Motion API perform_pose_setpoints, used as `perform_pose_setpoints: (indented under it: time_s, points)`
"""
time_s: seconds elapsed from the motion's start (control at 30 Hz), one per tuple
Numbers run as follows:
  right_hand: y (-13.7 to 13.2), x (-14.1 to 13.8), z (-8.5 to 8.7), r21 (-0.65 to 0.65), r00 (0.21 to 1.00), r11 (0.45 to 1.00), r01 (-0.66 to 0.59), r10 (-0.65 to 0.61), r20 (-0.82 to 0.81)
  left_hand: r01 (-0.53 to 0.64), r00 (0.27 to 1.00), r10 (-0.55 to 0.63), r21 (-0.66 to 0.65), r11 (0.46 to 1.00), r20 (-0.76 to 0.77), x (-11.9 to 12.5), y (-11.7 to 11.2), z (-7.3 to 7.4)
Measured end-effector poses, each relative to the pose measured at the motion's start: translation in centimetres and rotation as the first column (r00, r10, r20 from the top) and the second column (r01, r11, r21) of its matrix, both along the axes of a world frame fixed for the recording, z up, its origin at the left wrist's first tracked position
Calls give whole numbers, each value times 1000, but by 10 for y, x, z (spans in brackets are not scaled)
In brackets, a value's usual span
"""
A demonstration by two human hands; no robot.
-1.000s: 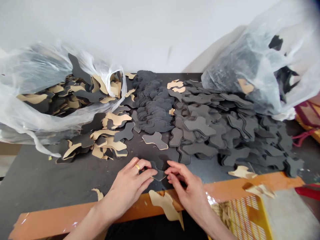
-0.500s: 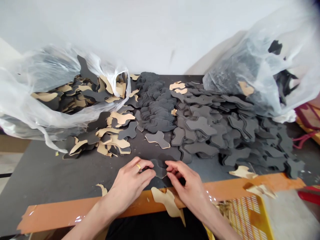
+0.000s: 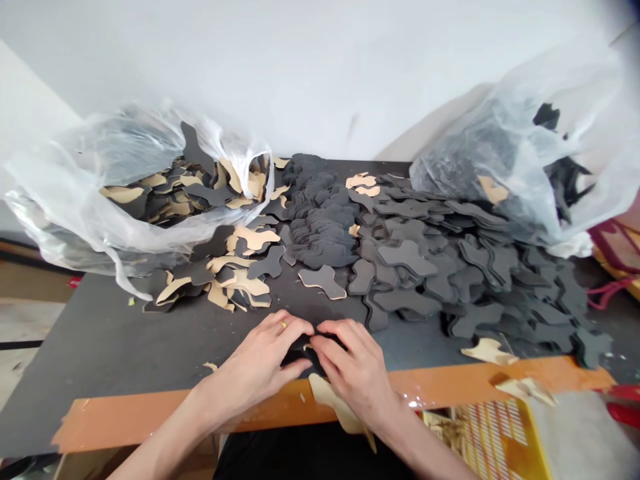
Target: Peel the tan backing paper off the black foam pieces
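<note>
Dark piece [image 3: 300, 343] at lower centre of frame, between our left hand [image 3: 273, 353] and right hand [image 3: 353, 360], pinched in both. Mostly covered by our grip; what we see looks black, small tan bit [image 3: 308, 347] showing at edge.

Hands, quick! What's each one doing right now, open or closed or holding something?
Left hand: closed, holding a dark piece.
Right hand: fingers bent at the same piece; whether it's gripping can't be told.
</note>
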State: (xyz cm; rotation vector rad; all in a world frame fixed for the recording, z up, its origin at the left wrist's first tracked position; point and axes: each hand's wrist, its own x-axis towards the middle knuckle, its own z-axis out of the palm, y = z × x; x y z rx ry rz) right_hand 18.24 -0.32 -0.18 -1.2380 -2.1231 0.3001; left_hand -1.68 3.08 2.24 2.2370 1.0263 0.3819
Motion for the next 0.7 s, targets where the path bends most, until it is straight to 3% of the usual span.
perform_pose_setpoints:
  time_s: [0.2,0.47,0.6,0.7]
  points:
    - [-3,-5,2,41,995,999,-8,12,-99,8,995,-9,10,1000,95,-5,1,-13]
    - [-14,-5,22,2,978,996,-89,88,-188,8,991,-3,-38,999,137,-5,2,-13]
    - [-15,0,15,-30,980,999,-33,26,-199,3,985,3,-39,999,171,-7,3,-15]
    - [-11,3,7,-9,992,999,47,-47,-113,-10,984,19,-48,999,179,-7,4,-14]
